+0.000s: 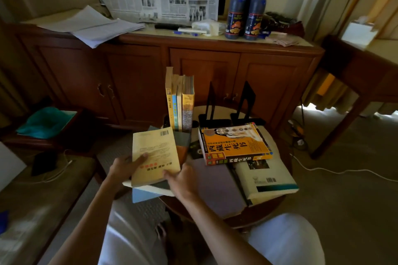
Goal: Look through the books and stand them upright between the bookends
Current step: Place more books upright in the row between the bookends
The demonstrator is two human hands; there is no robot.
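A pale yellow paperback [154,155] lies back cover up on a small stack at the round table's left edge. My left hand [125,166] grips its left side, thumb on the cover. My right hand [182,180] holds its lower right corner. Several books [180,103] stand upright at the table's back left. To their right stand two black bookends [210,103] [247,103] with nothing between them. An orange book [234,143] lies flat on another, beside a white book [265,178] and a purple one [215,187].
The round table [277,204] stands before a wooden sideboard [193,64] carrying papers, a newspaper and dark bottles [245,8]. A cushioned seat [43,189] with a phone and cable lies left. A white cable [336,171] crosses the carpet at right. My knees are below.
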